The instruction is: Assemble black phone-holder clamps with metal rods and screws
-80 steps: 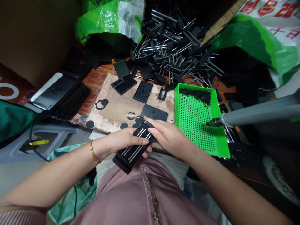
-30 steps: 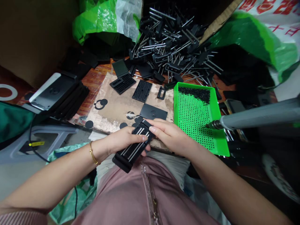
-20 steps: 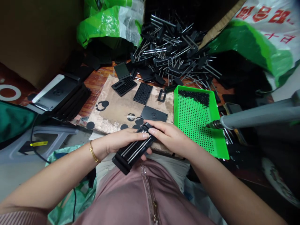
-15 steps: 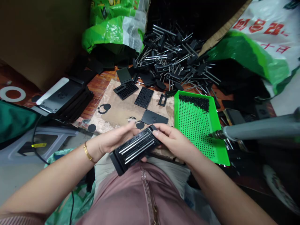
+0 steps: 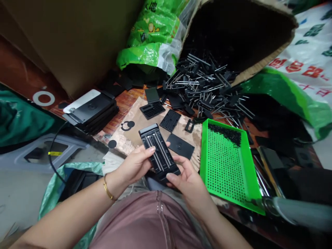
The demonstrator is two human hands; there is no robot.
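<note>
Both my hands hold a black ribbed plastic plate with metal rods (image 5: pixel 158 150) laid along its grooves, just above my lap. My left hand (image 5: pixel 135 165) grips its left edge, thumb on top. My right hand (image 5: pixel 187 177) cups its near end from below and the right. The plate points away from me, over the brown cardboard sheet (image 5: pixel 135 133).
A green perforated tray (image 5: pixel 228 162) with small black parts stands to the right. Loose black plates (image 5: pixel 169 120) lie on the cardboard. A heap of rod-and-bracket parts (image 5: pixel 207 86) spills from a box behind. A stack of black plates (image 5: pixel 90 110) sits left. A grey tool (image 5: pixel 295 211) lies lower right.
The plate has turned from lying crosswise to pointing away from me and has been lifted a little. My right hand slid to its near end. My head tilted up, shifting the scene downward.
</note>
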